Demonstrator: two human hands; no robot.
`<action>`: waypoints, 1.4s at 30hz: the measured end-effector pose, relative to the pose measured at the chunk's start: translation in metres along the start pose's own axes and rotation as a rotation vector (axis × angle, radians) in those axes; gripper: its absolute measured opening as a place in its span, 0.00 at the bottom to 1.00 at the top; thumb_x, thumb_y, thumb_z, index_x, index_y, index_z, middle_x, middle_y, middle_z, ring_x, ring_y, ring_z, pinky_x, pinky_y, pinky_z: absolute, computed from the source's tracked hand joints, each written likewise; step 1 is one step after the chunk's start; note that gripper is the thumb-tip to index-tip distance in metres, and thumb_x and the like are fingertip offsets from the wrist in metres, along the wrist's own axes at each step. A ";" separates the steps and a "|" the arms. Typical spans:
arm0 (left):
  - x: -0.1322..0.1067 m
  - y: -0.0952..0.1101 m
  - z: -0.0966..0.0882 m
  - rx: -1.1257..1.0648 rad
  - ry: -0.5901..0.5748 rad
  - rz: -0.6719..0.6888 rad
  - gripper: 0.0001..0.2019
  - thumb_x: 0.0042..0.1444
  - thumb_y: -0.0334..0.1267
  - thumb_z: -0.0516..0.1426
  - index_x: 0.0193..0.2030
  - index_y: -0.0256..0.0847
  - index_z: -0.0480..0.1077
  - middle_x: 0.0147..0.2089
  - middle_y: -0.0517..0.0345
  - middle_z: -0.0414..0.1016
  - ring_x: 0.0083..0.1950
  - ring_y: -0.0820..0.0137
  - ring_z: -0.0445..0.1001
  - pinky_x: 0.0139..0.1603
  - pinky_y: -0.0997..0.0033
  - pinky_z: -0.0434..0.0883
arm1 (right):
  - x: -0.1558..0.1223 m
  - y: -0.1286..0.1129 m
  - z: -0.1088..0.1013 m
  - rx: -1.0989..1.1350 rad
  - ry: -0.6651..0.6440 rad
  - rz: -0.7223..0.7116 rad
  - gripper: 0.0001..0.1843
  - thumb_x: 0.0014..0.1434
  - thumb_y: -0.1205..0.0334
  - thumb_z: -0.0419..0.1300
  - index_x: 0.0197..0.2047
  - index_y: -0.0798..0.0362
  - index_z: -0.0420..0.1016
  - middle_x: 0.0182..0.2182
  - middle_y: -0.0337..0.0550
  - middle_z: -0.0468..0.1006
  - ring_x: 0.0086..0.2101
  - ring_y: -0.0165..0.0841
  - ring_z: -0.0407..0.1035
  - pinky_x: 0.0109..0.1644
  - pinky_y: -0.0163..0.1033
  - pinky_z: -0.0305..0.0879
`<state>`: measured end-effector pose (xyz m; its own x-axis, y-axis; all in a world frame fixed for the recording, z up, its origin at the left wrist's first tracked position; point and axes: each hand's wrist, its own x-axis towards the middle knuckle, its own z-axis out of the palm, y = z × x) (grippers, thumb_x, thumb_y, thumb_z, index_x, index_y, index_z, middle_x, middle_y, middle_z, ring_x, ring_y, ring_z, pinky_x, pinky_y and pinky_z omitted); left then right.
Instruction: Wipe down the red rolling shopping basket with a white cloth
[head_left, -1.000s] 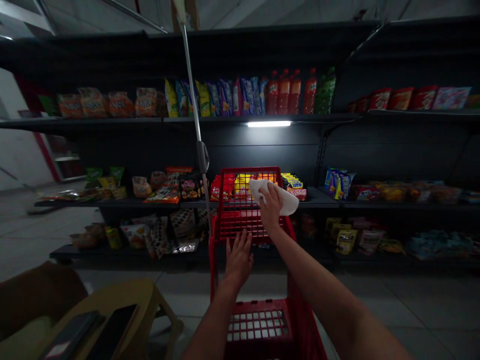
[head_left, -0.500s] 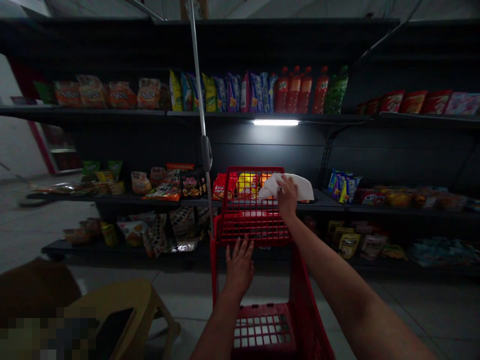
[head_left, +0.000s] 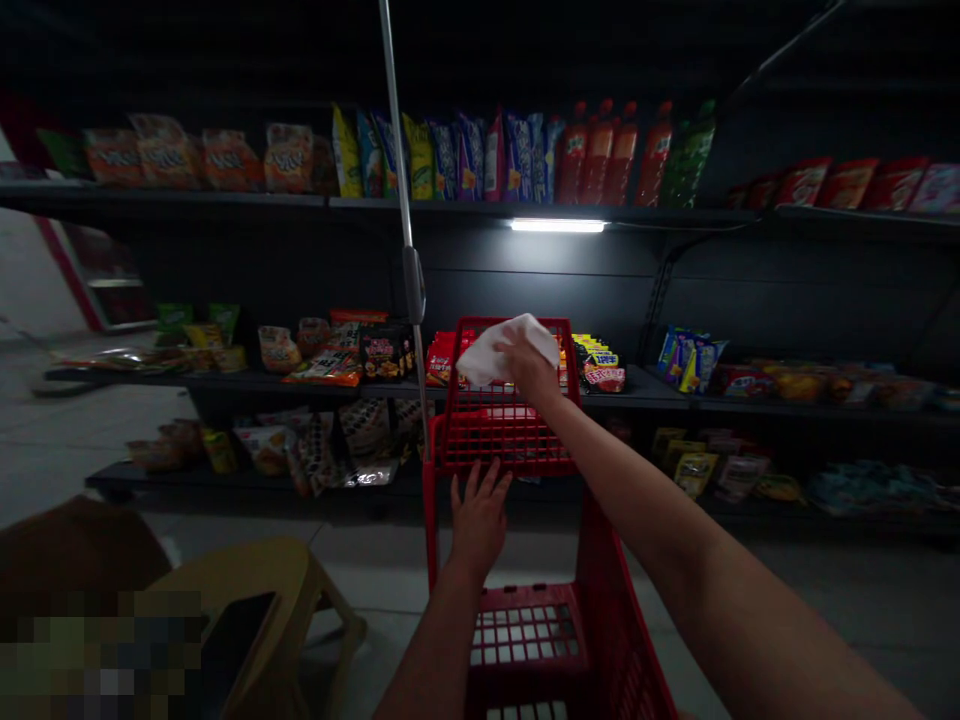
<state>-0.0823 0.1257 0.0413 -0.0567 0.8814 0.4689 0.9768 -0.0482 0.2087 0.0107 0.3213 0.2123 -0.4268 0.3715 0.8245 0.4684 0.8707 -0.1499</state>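
The right hand (head_left: 531,368) is shut on a white cloth (head_left: 495,352) at the top of the far side of a red shopping cart (head_left: 502,440). The left hand (head_left: 478,520) is open, fingers apart, near the cart. Snack bags (head_left: 386,352) sit on a shelf (head_left: 637,390) past it.

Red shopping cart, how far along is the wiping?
Done: hard to tell, since wiped and unwiped parts of the red shopping cart look alike in this dim light. In hand: the right hand holds a white cloth at the cart's far top edge. Left: the cloth-free lower mesh and near end; the left hand is open.
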 end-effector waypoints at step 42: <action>-0.002 0.004 0.002 0.038 0.001 -0.009 0.33 0.55 0.29 0.51 0.68 0.57 0.59 0.75 0.65 0.50 0.75 0.56 0.44 0.71 0.34 0.41 | -0.139 0.002 -0.001 -0.179 0.215 0.312 0.15 0.59 0.69 0.53 0.45 0.50 0.77 0.53 0.48 0.73 0.56 0.43 0.61 0.64 0.53 0.52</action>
<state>-0.0780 0.1243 0.0394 -0.0658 0.8814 0.4677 0.9834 -0.0220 0.1799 0.0718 0.2707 0.0975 -0.0814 0.5164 0.8525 0.6846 0.6506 -0.3287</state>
